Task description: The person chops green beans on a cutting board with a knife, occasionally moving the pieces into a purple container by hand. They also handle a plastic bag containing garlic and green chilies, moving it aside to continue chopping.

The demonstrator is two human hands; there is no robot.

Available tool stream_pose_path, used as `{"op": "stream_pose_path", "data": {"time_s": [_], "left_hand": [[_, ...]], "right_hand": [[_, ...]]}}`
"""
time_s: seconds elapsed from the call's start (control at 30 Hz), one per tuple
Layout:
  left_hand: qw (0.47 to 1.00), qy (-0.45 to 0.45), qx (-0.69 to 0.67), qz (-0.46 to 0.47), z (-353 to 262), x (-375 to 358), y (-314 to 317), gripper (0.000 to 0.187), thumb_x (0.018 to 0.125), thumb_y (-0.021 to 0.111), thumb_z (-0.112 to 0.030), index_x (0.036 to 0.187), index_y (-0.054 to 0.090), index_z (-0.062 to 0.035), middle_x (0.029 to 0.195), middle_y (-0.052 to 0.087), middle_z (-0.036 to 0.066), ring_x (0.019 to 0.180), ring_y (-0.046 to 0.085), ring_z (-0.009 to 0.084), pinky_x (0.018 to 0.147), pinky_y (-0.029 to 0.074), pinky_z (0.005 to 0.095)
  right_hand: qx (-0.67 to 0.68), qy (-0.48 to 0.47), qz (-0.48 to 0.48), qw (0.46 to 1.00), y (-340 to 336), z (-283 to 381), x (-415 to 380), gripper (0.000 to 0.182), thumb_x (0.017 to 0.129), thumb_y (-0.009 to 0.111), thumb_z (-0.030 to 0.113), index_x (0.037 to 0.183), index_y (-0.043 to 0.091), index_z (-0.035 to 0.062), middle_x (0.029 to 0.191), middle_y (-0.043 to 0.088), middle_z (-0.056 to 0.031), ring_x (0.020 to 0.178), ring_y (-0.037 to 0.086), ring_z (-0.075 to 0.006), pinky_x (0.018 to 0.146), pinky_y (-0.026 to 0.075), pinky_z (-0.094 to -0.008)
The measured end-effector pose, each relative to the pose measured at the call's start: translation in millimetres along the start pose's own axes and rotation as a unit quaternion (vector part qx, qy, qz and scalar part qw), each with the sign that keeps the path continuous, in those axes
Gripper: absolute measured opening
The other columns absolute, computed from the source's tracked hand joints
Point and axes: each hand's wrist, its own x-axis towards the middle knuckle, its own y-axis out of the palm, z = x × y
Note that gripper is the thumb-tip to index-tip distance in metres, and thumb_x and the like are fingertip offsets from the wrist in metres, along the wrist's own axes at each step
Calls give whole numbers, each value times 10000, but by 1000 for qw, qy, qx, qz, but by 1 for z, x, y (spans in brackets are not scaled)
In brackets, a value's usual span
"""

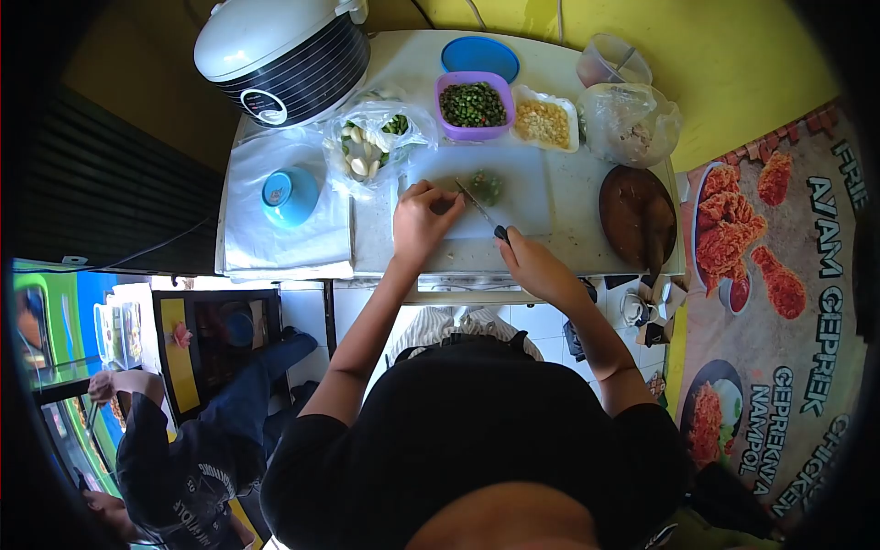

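Observation:
My right hand [536, 266] is closed around the black handle of a knife [480, 212], whose blade slants up and left over the white cutting board [533, 170]. At the blade's tip, the fingers of my left hand [424, 218] are pinched together; whatever lies between them is too small to make out. A small heap of chopped green pieces [486, 187] sits on the board just right of the blade. Behind the board stands a purple container [474, 135] filled with chopped greens. Beside it is a white tray [574, 128] of pale yellow bits.
Left of the board lie a plastic bag [367, 151] with pale cloves and green pieces, and an upturned blue bowl [291, 195]. A rice cooker [293, 69] stands behind. To the right are a brown mortar [623, 215] and a clear bag [632, 128]. Another person [192, 467] is at lower left.

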Motion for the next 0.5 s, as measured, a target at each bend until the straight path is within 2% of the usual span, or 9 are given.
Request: {"op": "stream_pose_path", "data": {"time_s": [0.07, 0.17, 0.23, 0.5], "left_hand": [[1000, 2, -3, 1, 0, 1, 0, 140, 740, 736, -177, 767, 724, -40, 751, 639, 82, 622, 624, 197, 617, 502, 306], [1000, -12, -4, 18, 0, 2, -1, 134, 740, 732, -173, 746, 716, -40, 740, 640, 68, 618, 624, 190, 614, 503, 310], [1000, -8, 3, 28, -1, 3, -1, 135, 743, 735, -137, 772, 709, -8, 745, 642, 76, 623, 630, 167, 606, 500, 276], [999, -15, -7, 37, 0, 3, -2, 135, 739, 737, -132, 773, 705, -5, 757, 644, 73, 640, 637, 171, 617, 504, 277]], "right_hand": [[2, 7, 12, 1000, -3, 3, 0, 318, 998, 395, 284, 931, 426, -26, 743, 580, -283, 703, 568, -465, 642, 424, -498], [-19, 36, 40, 998, -12, 9, 2, 321, 999, 390, 289, 938, 428, -23, 766, 584, -289, 721, 565, -472, 657, 425, -505], [-27, 33, 40, 998, -13, 11, 2, 321, 999, 389, 290, 939, 429, -22, 770, 586, -288, 724, 564, -473, 661, 425, -506], [-35, 37, 59, 997, -16, 12, 10, 332, 999, 379, 301, 959, 439, -23, 825, 591, -290, 776, 571, -462, 699, 431, -499]]}}
